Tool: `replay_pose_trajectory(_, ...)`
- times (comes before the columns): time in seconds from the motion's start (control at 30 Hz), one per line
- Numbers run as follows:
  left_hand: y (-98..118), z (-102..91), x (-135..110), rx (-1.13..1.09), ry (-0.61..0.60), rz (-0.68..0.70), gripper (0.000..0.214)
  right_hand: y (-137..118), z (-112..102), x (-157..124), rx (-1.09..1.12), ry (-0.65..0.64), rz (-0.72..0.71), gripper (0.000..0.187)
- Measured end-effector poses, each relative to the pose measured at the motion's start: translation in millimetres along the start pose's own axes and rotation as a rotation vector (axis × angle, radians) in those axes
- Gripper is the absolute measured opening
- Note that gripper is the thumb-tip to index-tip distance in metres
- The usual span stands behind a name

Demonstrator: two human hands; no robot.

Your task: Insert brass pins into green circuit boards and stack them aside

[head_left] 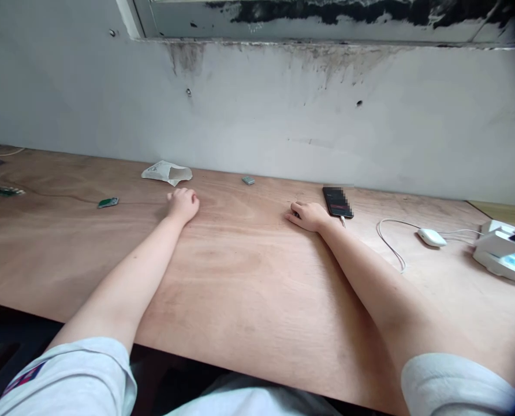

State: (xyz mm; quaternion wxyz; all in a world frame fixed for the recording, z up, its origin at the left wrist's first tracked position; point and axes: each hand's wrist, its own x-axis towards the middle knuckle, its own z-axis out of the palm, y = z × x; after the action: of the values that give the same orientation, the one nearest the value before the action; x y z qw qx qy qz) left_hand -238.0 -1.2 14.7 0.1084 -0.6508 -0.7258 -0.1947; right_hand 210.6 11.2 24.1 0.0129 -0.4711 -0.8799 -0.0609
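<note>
Both my arms stretch forward across a wooden table [249, 289]. My left hand [182, 204] rests on the wood with its fingers curled into a loose fist; nothing shows in it. A crumpled white paper bag [167, 172] lies just beyond it. My right hand [308, 215] lies on the table with its fingers curled inward, beside a black phone [338, 201] whose screen is lit. Something small and dark shows under its fingers, too small to name.
A small grey block [248, 180] lies near the wall. Green circuit pieces [107, 202] lie at the left with a thin wire. A white cable [391, 245], a white oval device [431, 237] and a white box [504, 254] sit at the right.
</note>
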Motion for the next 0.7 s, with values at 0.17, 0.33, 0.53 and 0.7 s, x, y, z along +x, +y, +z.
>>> replay_pose_trajectory(0.17, -112, -26.3, -7, 0.2, 0.039, -0.381, 0.042, -4, 4, -15, -0.017, 0.161, 0.102, 0.06)
replay_pose_trajectory(0.33, -177, -36.0, -9, 0.163, -0.023, -0.756, 0.056, -12, 16, -52, -0.013, 0.269, 0.29, 0.064)
replay_pose_trajectory(0.53, -187, -34.5, -4, 0.111, -0.156, -0.775, 0.056, -17, 21, -73, 0.01, 0.264, 0.414, 0.047)
replay_pose_trajectory(0.7, -169, -32.4, -8, 0.226, -0.082, -0.678, 0.051, -20, 21, -69, -0.034, 0.232, 0.42, 0.038)
